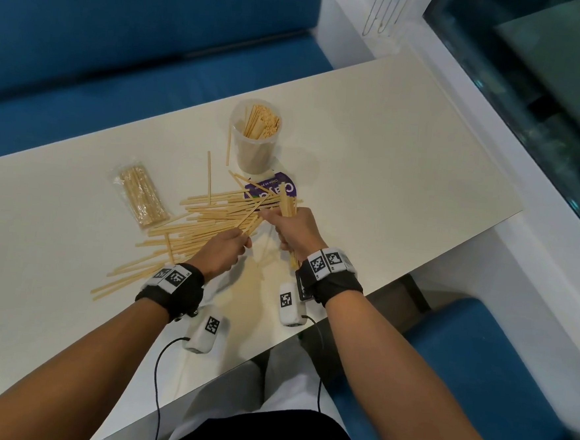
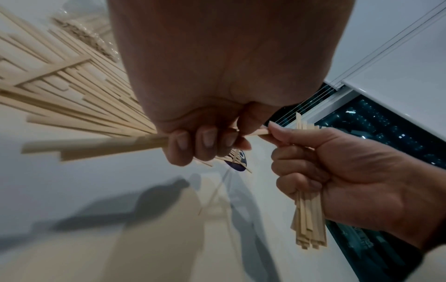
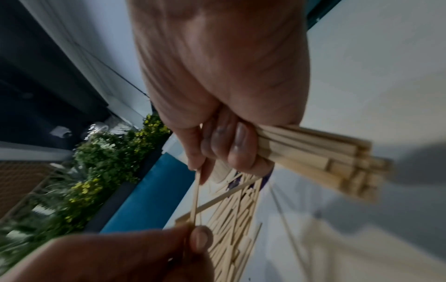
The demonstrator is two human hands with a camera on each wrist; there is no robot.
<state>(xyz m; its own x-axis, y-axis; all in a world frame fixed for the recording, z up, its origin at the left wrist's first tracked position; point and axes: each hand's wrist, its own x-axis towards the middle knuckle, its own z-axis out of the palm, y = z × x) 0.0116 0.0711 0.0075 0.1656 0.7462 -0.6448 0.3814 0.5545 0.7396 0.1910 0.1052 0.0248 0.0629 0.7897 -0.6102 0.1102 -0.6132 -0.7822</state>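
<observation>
Several flat wooden sticks (image 1: 192, 226) lie scattered across the cream table (image 1: 389, 158). My right hand (image 1: 293, 232) grips an upright bundle of sticks (image 2: 310, 219), which also shows in the right wrist view (image 3: 321, 156). My left hand (image 1: 226, 249) holds a few sticks (image 2: 108, 146) in its curled fingers and pinches one stick (image 3: 196, 198) whose far end touches the right hand's thumb and forefinger. A clear plastic cup (image 1: 255, 138) behind the pile stands upright with sticks in it.
A sealed clear packet of sticks (image 1: 141, 195) lies left of the pile. A purple lid (image 1: 273, 189) lies under the sticks by the cup. Blue bench seats (image 1: 121, 53) flank the table, and a window ledge (image 1: 495, 114) runs along the right.
</observation>
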